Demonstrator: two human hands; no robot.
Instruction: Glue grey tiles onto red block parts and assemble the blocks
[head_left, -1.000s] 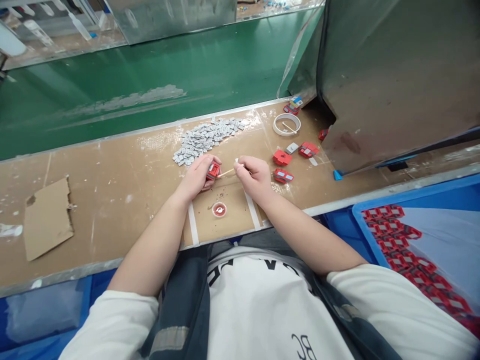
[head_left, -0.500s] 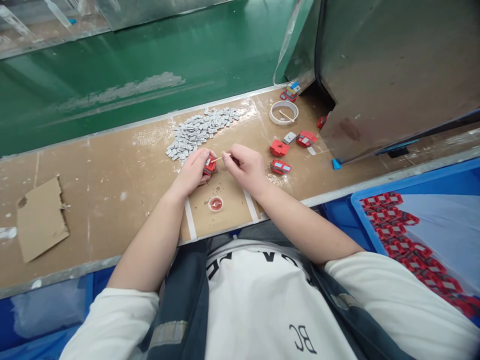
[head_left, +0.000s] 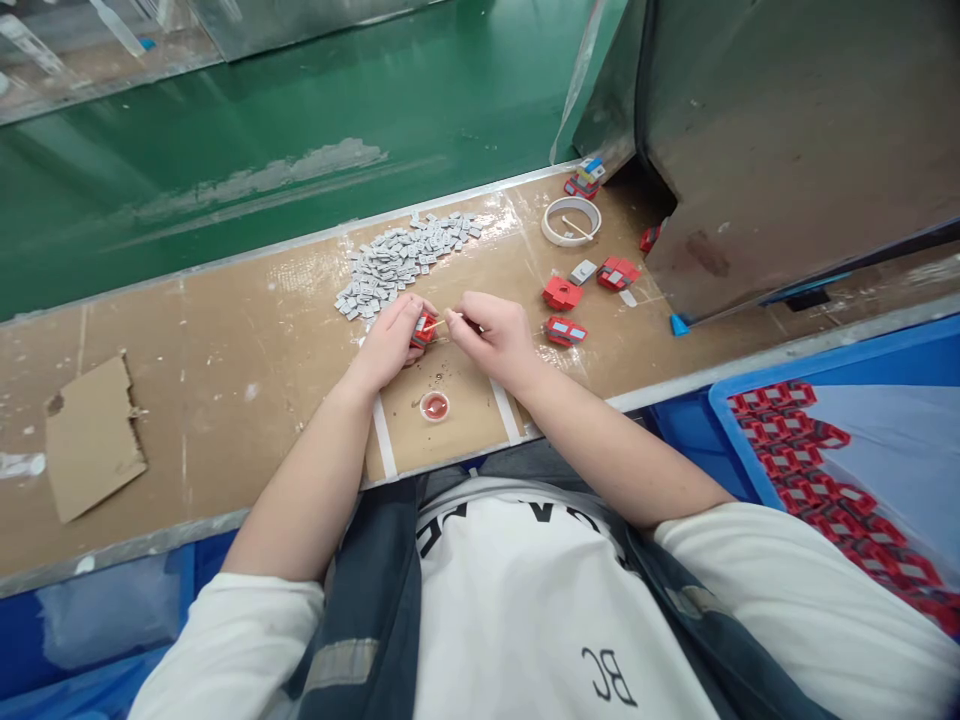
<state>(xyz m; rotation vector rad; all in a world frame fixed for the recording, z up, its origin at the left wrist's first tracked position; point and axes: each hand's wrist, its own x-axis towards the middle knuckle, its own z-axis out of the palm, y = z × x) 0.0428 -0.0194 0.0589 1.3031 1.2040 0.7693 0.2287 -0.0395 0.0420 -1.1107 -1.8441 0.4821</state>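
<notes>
Fingers of my left hand (head_left: 390,342) wrap round a small red plastic part (head_left: 424,330) with a grey piece on it. My right hand (head_left: 493,338) pinches a thin wooden stick (head_left: 436,325), its tip at the red part's face. Just below the hands, a little clear cup (head_left: 434,406) holds reddish liquid. Behind my left hand spreads a heap of small grey tiles (head_left: 397,262). To the right of my right hand lie more red parts, among them one with a round hole (head_left: 562,293) and one with pale panels (head_left: 565,331).
A tape roll (head_left: 546,222) with a stick inside lies at the back right, beside a metal housing (head_left: 795,150). Torn cardboard (head_left: 96,440) rests on the left of the bench. At the right, a blue crate (head_left: 724,400) holds rows of red parts.
The view has shifted slightly. My hands keep nearly the same pose, with the stick still at the red part.
</notes>
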